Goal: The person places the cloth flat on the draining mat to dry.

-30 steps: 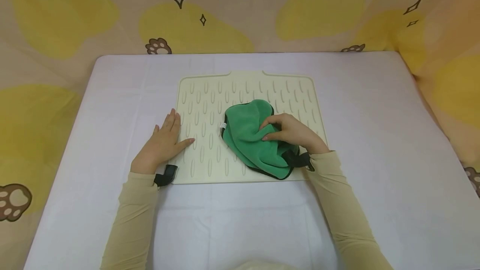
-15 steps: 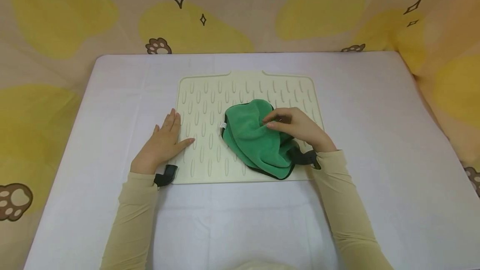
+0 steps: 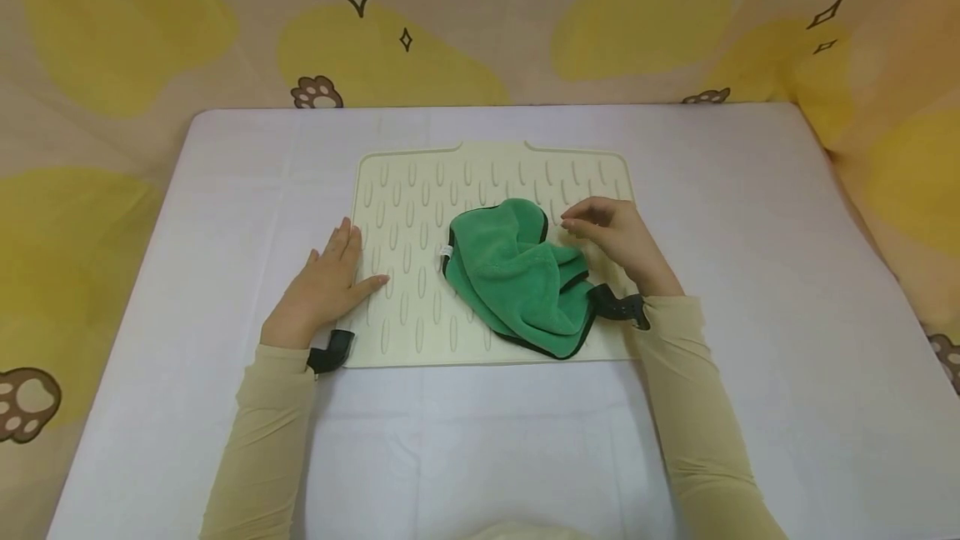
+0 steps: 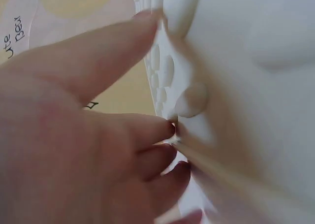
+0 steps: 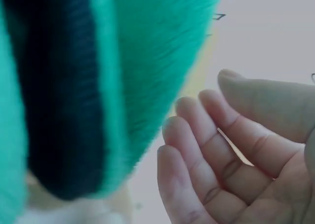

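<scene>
A crumpled green cloth [image 3: 510, 273] with black edging and a small white tag lies on a cream ridged mat [image 3: 405, 273]. My left hand [image 3: 322, 282] rests with fingers spread on the mat's left edge; in the left wrist view its thumb and fingertips [image 4: 162, 130] touch the mat. Just right of the cloth, my right hand [image 3: 618, 236] hovers over the mat, fingers loosely bent and holding nothing. The right wrist view has the cloth [image 5: 147, 86] close by, apart from the relaxed fingers [image 5: 192, 155].
The mat lies on a white-covered table [image 3: 480, 448]. Behind and beside the table hangs a patterned curtain [image 3: 480, 23] in beige and yellow. A black wrist camera [image 3: 618, 304] sits right against the cloth's right side.
My right hand has let go of the cloth and moved right and away from me. The cloth's right part has settled in folds. My left hand has stayed still.
</scene>
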Tool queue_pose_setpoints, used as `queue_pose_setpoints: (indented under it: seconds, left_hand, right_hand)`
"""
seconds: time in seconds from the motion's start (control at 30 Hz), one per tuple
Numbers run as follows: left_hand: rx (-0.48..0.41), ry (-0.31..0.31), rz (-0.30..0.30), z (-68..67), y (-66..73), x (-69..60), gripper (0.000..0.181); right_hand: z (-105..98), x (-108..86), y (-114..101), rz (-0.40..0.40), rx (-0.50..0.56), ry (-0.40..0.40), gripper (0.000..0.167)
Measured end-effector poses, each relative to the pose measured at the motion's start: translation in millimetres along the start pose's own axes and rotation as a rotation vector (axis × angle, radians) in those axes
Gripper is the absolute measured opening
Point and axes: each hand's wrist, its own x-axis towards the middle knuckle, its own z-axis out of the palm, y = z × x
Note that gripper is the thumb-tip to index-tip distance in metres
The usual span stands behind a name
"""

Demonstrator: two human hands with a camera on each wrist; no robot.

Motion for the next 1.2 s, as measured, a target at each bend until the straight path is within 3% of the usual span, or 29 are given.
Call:
queue_pose_setpoints:
  seconds: [0.2,0.27,0.4,0.53,0.67,0.9,1.07,1.2]
  left_hand:
    - [-0.079,0.163,0.089,-4.2,13.7,-4.2,0.058]
    - [-0.112,0.184,0.136,-3.8,23.8,-4.6,0.05]
    - [-0.208,0.127,0.223,0.8,47.1,0.5,0.041]
    - [-0.257,0.061,0.242,3.0,62.0,11.9,0.037]
    - [-0.23,0.033,0.223,1.6,66.1,23.6,0.032]
    - [-0.267,-0.045,0.235,1.0,75.4,37.8,0.027]
    - [-0.307,-0.046,0.236,7.5,74.6,42.2,0.024]
    - [-0.375,-0.039,0.275,12.3,73.5,44.1,0.021]
  right_hand:
    - [5.9,5.7,8.4,0.076,-0.021,-0.023,0.024]
    - [6.3,7.1,9.3,0.1,-0.029,-0.034,0.025]
    - [0.8,11.4,10.0,0.117,-0.085,-0.056,0.026]
    - [-4.2,16.9,7.3,0.101,-0.139,-0.063,0.025]
    - [-0.4,21.0,6.3,0.115,-0.137,-0.086,0.025]
    - [10.1,25.2,6.8,0.181,-0.157,-0.097,0.026]
    - [15.7,25.2,5.4,0.227,-0.179,-0.071,0.03]
    - [18.4,25.0,6.5,0.244,-0.17,-0.062,0.03]
